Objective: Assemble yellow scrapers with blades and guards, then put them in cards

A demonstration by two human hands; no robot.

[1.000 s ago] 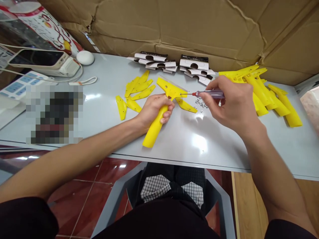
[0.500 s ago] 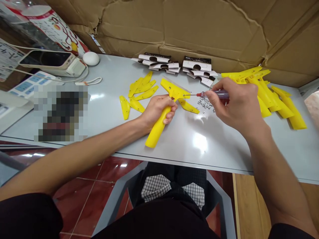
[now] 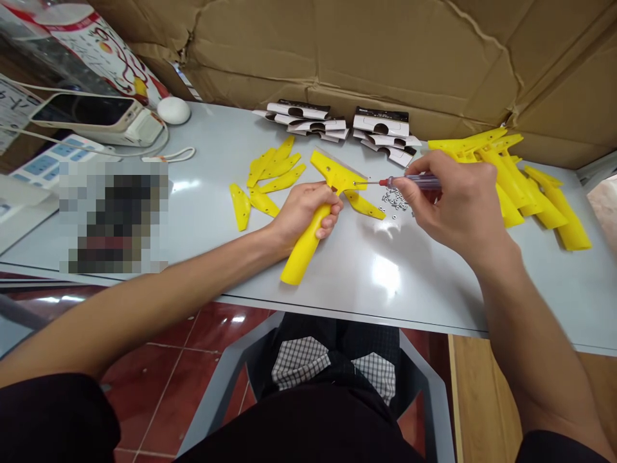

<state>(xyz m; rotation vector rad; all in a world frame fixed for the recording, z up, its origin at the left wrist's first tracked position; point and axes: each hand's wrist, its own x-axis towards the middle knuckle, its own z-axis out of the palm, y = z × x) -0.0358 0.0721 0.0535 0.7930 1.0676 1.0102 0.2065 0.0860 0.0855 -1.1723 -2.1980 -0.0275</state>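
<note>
Gripping the yellow scraper (image 3: 308, 243) in the left hand (image 3: 306, 210), centre; pinching a screwdriver (image 3: 425, 182) against its right-side screw (image 3: 355, 184) with the right hand (image 3: 457, 207)! Seemingly part-fastened, leaving yellow plates (image 3: 285, 178) left, loose hardware (image 3: 397, 200) right.

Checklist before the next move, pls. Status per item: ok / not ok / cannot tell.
1. Left hand gripping the yellow tool: ok, fingers wrapped around its handle.
2. Right hand holding the screwdriver: ok.
3. Screwdriver tip at the hole near the head's right end: ok.
4. Tip fully seated: cannot tell, too small.
5. Small metal parts all in one cluster: not ok, a few lie apart.
6. Nearest yellow plate free of the tool: cannot tell.
</note>
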